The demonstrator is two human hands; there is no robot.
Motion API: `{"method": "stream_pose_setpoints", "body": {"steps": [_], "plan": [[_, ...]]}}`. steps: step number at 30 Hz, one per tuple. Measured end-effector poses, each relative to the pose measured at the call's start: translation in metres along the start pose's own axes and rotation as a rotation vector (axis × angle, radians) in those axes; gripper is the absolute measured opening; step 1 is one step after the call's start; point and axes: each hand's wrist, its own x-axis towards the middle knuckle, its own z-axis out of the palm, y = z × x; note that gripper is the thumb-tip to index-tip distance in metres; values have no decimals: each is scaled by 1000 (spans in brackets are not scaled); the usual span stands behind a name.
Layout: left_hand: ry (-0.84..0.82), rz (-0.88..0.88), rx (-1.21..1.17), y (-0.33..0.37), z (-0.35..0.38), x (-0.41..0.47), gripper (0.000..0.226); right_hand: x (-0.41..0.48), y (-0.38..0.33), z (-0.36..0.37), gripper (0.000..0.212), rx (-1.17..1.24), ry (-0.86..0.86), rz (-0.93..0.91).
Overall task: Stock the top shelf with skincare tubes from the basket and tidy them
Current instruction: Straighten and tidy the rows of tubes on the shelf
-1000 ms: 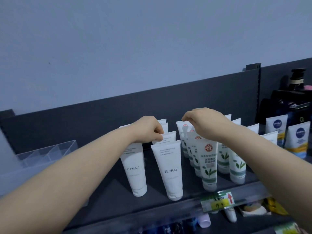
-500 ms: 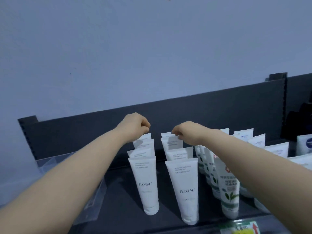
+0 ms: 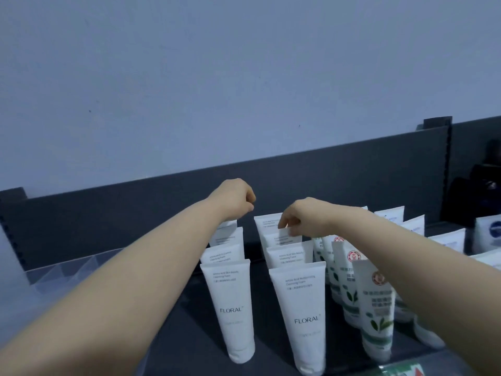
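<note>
Tidying looks the step now: right hand pinches the top of a white tube in the second row on the shelf; left hand curls over the first row's rear tube, grip unclear. Next needs gentle squaring, toppling none

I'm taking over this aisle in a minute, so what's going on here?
A person is tidying two rows of white tubes standing on a dark shelf. The right hand pinches the top of a rear tube in the right row. The left hand is curled over the back of the left row; whether it grips a tube is hidden. Green-leaf tubes stand alongside.
</note>
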Motion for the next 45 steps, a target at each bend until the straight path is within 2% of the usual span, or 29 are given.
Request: {"method": "stream_pose_setpoints", "body": {"steps": [5,10,16,26,32,38,45], "plan": [[-136,64,85,-1,14,18,40,-24,9,-15,31,11,125,24],[-218,98,93,2,26,29,35,-38,20,-15,32,-143,216,50],[-198,108,54,11,37,31,15,-49,31,-11,32,-163,227,77],[-229,101,4,14,34,21,12,-49,17,-13,33,-128,224,67],[-142,82,-61,3,14,10,28,-51,-15,-18,33,-117,242,4],[58,38,-10,-48,-25,-31,26,-55,-82,2,31,-49,251,-180],[55,21,-7,-77,-26,-79,25,-49,-116,21,29,-111,100,-217]]}}
